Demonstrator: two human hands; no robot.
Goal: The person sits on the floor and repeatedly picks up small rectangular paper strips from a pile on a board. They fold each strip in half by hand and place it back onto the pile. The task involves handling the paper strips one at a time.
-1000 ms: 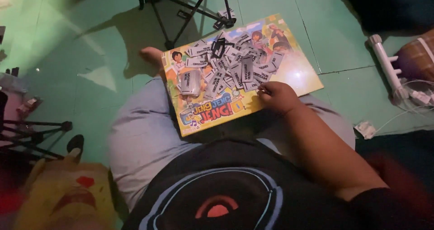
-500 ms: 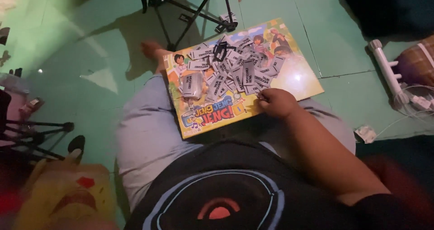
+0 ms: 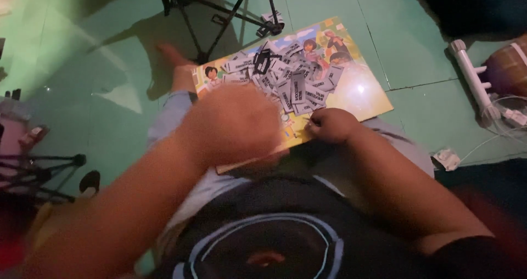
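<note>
A green tiled floor [image 3: 110, 65] spreads out, with a black tripod [image 3: 219, 15] at the far side. On the person's lap lies a colourful picture board [image 3: 357, 89] bearing a heap of small grey printed tags [image 3: 291, 79]. The left hand [image 3: 230, 125] hovers blurred over the board's near-left part — whether it grips anything I cannot tell. The right hand [image 3: 332, 125] is curled, fingertips pinched at the board's near edge — just near of the heap.

1. My left hand [image 3: 230, 126] is smeared by motion blur; I can't tell its fingers apart or whether it grips anything.
2. That hand hides the near left corner of the picture board [image 3: 357, 89] on my lap.
3. My right hand [image 3: 331, 125] curls at the board's near edge; its fingertips are hidden.
4. The grey paper slips [image 3: 293, 79] are too small to make out.
</note>
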